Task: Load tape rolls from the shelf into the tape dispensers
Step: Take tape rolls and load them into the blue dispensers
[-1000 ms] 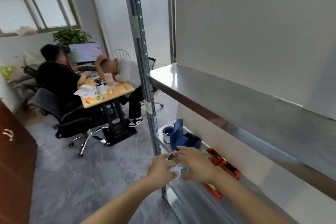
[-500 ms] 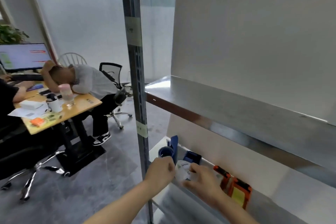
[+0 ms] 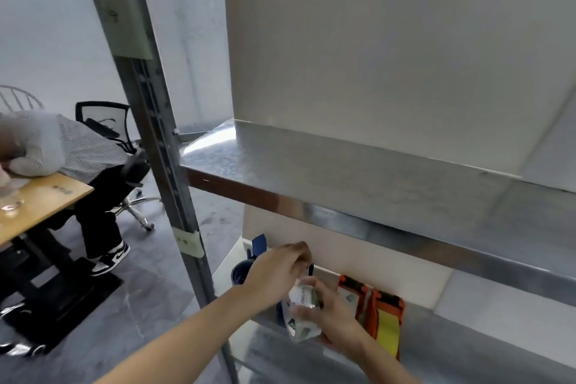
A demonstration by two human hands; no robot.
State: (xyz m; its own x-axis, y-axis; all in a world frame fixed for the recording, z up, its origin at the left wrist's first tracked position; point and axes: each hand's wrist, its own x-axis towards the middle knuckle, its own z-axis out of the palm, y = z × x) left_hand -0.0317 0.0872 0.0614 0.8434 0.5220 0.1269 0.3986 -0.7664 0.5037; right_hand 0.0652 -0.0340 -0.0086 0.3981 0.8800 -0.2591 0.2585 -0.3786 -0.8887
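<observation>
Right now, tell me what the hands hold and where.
Both hold the white tape packet: right hand grips its side, left hand pinches its top edge.

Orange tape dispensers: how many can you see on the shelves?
2. One orange dispenser sits on the lower shelf just right of the right hand, which holds a tape packet; the other orange dispenser sits beside it, further right. More may be hidden.

Post (image 3: 174, 196) left, orange dispensers (image 3: 385, 318) right, upper shelf (image 3: 343, 184) overhead hem the opening.
</observation>
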